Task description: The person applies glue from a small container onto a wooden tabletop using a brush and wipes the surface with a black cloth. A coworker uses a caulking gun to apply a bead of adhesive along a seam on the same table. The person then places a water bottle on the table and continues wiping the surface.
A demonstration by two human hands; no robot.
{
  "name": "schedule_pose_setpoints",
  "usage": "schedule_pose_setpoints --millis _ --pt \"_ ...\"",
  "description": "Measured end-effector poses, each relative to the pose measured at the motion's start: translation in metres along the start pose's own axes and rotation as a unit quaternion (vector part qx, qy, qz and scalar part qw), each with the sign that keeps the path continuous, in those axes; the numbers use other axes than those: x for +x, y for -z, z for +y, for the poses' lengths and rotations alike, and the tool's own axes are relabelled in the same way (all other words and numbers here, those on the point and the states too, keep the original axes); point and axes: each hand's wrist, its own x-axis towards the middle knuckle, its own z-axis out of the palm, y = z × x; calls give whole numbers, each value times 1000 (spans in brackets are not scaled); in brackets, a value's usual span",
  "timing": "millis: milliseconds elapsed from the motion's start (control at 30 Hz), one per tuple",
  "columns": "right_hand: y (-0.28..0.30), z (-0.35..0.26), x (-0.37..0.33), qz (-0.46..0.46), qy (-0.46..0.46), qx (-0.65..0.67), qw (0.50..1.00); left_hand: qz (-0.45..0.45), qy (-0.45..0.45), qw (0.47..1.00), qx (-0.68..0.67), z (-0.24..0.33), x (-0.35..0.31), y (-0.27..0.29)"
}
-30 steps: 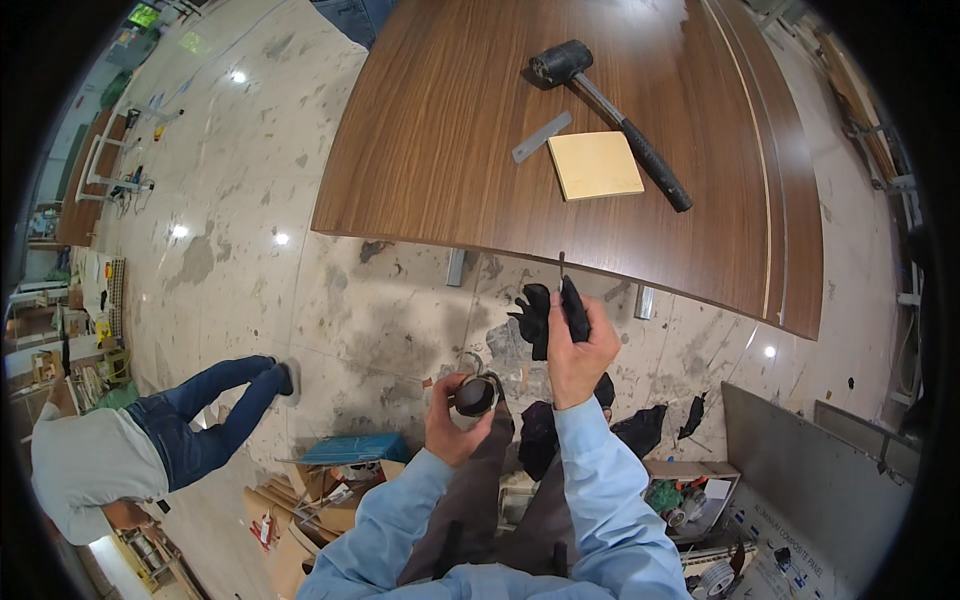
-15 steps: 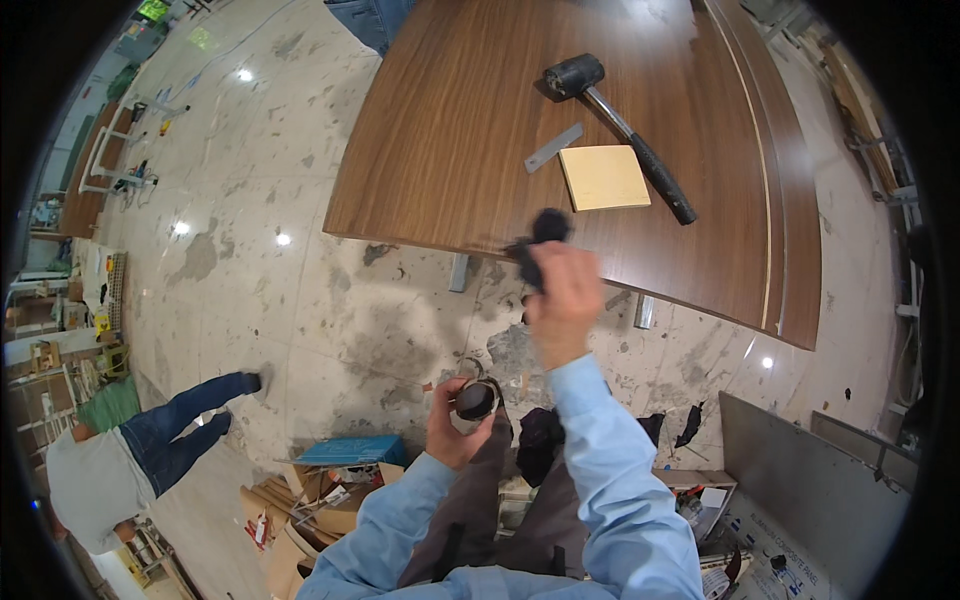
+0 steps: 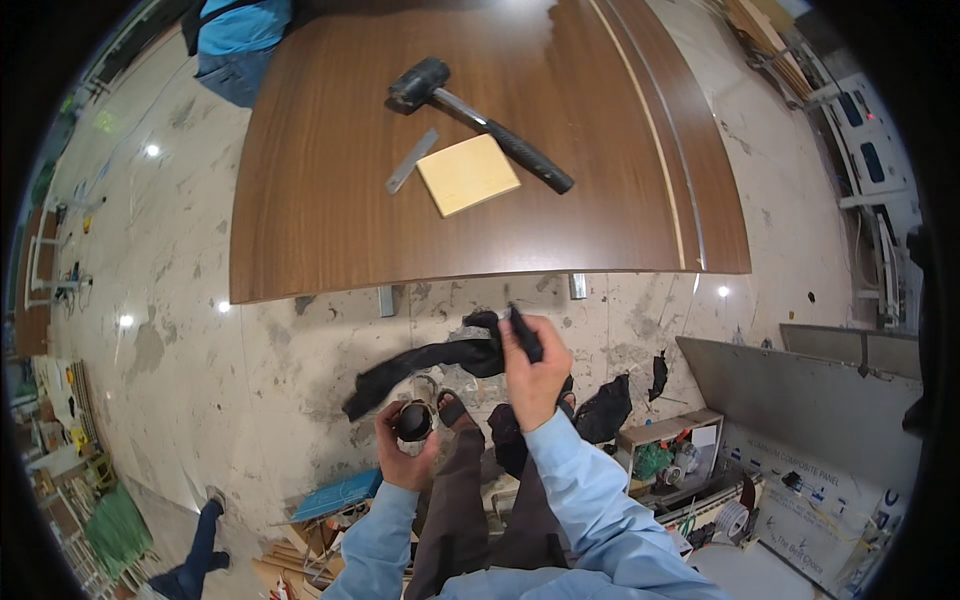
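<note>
Black cloth point(image 3: 430, 357): long, limp and creased, with a matt surface, trailing left from the right hand point(image 3: 538, 378) over the floor point(image 3: 300, 380), on the near side of the table point(image 3: 330, 200)
Right hand: closed, grasping the cloth toward its right end together with a dark slim piece point(image 3: 525, 335), held between thumb and fingers; its tip is blurred, so I cannot tell what it is
Round container point(image 3: 413, 422): circular mouth facing up, thin pale rim, inside too dark to read, held in the left hand point(image 3: 404, 462)
Left hand: curled around the container's side, nearer and farther left than the other hand
Table: brown wood grain, smooth and glossy, a thin pale strip running along its right side
Mallet point(image 3: 475, 115): blunt black head to the far left, slim metal shaft, black grip slanting near and right
Square block point(image 3: 468, 175): flat, pale yellow, just on the near side of the mallet
Metal strip point(image 3: 412, 162): narrow, thin and grey, just left of the block
Floor: pale tiles blotched with grey stains
Black bundle point(image 3: 604, 410): crumpled, on the floor right of the right hand
Grey panel point(image 3: 800, 395): broad flat sheet, well to the right
</note>
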Motion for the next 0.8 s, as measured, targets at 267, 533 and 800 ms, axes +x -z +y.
schedule_pose_setpoints --millis 267,533,800 --pt "49 48 34 87 -54 10 995 -51 19 999 -5 15 0 -20" --pt "72 48 86 366 -130 313 867 -84 7 996 8 26 -4 -49" --pt "38 50 100 363 -109 227 897 -110 1 994 26 31 -11 -57"
